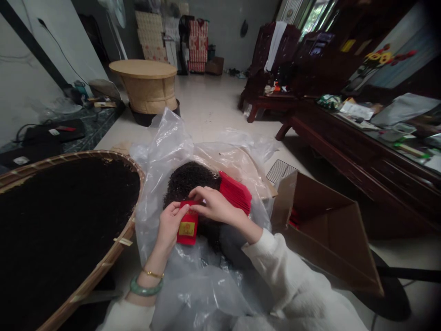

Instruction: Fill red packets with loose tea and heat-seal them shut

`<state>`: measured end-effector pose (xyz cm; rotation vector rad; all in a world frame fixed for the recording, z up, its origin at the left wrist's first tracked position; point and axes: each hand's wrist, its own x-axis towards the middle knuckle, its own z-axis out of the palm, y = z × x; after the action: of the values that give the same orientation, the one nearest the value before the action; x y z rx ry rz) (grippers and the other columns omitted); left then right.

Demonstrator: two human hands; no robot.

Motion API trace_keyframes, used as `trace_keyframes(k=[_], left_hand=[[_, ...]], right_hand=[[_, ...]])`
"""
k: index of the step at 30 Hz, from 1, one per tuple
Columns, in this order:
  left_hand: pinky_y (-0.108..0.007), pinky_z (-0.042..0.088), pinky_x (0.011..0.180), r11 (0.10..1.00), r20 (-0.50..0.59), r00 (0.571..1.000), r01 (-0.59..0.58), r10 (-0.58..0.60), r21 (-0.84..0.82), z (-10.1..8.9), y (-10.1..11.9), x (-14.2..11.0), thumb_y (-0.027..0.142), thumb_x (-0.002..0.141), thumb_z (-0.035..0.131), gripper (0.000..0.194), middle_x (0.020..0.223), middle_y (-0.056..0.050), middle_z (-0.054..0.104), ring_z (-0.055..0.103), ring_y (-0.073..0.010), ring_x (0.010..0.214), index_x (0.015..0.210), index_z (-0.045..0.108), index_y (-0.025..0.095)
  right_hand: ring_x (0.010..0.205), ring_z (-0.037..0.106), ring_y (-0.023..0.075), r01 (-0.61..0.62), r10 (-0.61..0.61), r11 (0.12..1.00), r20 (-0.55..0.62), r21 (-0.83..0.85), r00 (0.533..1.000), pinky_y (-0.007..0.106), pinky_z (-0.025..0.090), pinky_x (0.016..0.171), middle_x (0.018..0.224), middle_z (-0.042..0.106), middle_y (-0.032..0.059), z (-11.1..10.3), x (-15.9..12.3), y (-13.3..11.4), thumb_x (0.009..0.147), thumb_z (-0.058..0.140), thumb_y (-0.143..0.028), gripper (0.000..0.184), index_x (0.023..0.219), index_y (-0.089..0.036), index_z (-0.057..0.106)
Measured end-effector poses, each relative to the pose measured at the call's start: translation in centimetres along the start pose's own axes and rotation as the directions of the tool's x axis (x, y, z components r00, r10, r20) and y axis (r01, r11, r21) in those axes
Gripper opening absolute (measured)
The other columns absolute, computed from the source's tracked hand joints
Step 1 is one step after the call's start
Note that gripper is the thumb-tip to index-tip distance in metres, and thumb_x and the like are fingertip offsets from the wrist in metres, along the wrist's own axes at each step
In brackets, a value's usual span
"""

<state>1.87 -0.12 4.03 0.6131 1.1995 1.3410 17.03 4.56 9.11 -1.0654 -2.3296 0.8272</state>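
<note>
Long dark wood table (320, 142) on the right, clutter on top. Big round woven tray (103, 263) at left, full of dark loose leaves (65, 220). Crumpled clear plastic sheet (163, 151) spread in the middle, over the person's lap side too. Lidded round basket (148, 89) stands behind it on the floor. Open cardboard box (324, 197) right of the plastic; something red inside, too dark to make out. Heap of dark leaves (193, 179) sits on the plastic; fanned stack of red packets (237, 191) just right of it.

Both hands are in front of the heap. Right hand (215, 204): thumb at the packet's top edge, index finger bent close by, narrow gap; cannot tell if these fingers grip. Left hand (168, 225): thumb and fingers closed on the upper left of one red packet (188, 230), held upright, yellow label showing. Green bangle (146, 287) on the left wrist.
</note>
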Motion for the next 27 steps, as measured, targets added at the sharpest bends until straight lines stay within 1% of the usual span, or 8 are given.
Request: trace_keyframes(k=[4,9,12,15,18,21,23,27], left_hand=[[-0.021,0.048,0.048,0.997,-0.057,0.997,-0.055,0.052,-0.053,0.1,-0.2,0.2,0.045,0.048,0.087,0.05,0.056,0.006,0.065,0.061,-0.0112,0.045,0.071,0.052,0.018],[-0.025,0.054,0.058,0.978,0.028,0.988,-0.156,0.153,0.136,-0.3,-0.4,0.1,0.042,0.054,0.083,0.047,0.071,0.002,0.07,0.068,-0.0156,0.062,0.085,0.056,0.018],[-0.03,0.057,0.067,0.881,0.131,0.968,-0.249,0.214,0.403,-0.7,-0.9,0.0,0.031,0.048,0.085,0.056,0.083,-0.002,0.073,0.07,-0.0199,0.075,0.096,0.06,0.017],[-0.033,0.057,0.071,0.731,0.169,0.928,-0.367,0.333,0.576,-1.1,-1.5,-0.1,0.03,0.055,0.083,0.05,0.087,-0.003,0.074,0.07,-0.0208,0.076,0.099,0.063,0.017],[-0.031,0.057,0.073,0.54,0.255,0.821,-0.537,0.51,0.649,-1.7,-2.0,-0.2,0.032,0.069,0.076,0.038,0.092,-0.002,0.075,0.071,-0.0191,0.078,0.103,0.065,0.021],[-0.029,0.058,0.074,0.342,0.373,0.669,-0.687,0.643,0.642,-2.4,-2.3,0.0,0.03,0.078,0.07,0.028,0.094,-0.003,0.076,0.072,-0.0184,0.079,0.104,0.065,0.021],[-0.03,0.058,0.075,0.227,0.413,0.584,-0.729,0.699,0.646,-2.9,-2.4,0.2,0.027,0.081,0.066,0.026,0.096,-0.005,0.076,0.073,-0.0191,0.08,0.105,0.064,0.02],[-0.03,0.058,0.076,0.079,0.46,0.481,-0.751,0.747,0.656,-3.4,-2.8,0.4,0.021,0.085,0.059,0.027,0.101,-0.007,0.076,0.073,-0.02,0.083,0.111,0.061,0.019]], right_hand=[[0.07,0.058,0.0119,-0.116,0.159,0.958,-0.151,0.261,0.976,0.025,0.048,0.066,0.097,0.065,0.0041,2.1,-0.5,1.1,0.078,0.072,-0.025,0.045,0.119,-0.017,0.056],[0.065,0.06,0.0128,-0.169,0.27,0.864,-0.151,0.475,0.951,0.024,0.049,0.06,0.079,0.067,-0.0002,3.7,-1.0,1.4,0.082,0.063,-0.027,0.015,0.094,-0.017,0.065],[0.075,0.063,0.0142,-0.079,0.215,0.876,-0.237,0.476,0.947,0.024,0.052,0.065,0.087,0.068,0.0026,3.1,-1.5,0.9,0.085,0.06,-0.026,0.014,0.094,-0.018,0.066],[0.082,0.063,0.0142,0.047,0.03,0.948,-0.235,0.314,0.971,0.025,0.051,0.073,0.092,0.068,0.0048,1.4,-2.1,-0.1,0.09,0.058,-0.025,0.014,0.093,-0.017,0.069],[0.085,0.062,0.0145,0.038,-0.026,0.996,-0.16,0.076,0.987,0.026,0.048,0.078,0.092,0.067,0.006,-0.3,-2.6,-1.4,0.095,0.053,-0.025,0.023,0.084,-0.016,0.071],[0.09,0.063,0.0176,-0.078,0.071,0.984,-0.051,-0.162,0.996,0.027,0.047,0.077,0.097,0.068,0.0074,-1.6,-2.9,-2.9,0.094,0.057,-0.027,0.018,0.089,-0.017,0.072],[0.088,0.066,0.0196,-0.135,0.156,0.946,0.047,-0.296,0.987,0.027,0.047,0.071,0.1,0.069,0.008,-2.2,-3.0,-4.0,0.09,0.064,-0.029,0.017,0.101,-0.018,0.07],[0.081,0.069,0.0234,-0.141,0.243,0.879,0.173,-0.456,0.954,0.028,0.046,0.064,0.093,0.071,0.0087,-2.7,-2.6,-5.9,0.088,0.065,-0.032,0.024,0.108,-0.017,0.066]])
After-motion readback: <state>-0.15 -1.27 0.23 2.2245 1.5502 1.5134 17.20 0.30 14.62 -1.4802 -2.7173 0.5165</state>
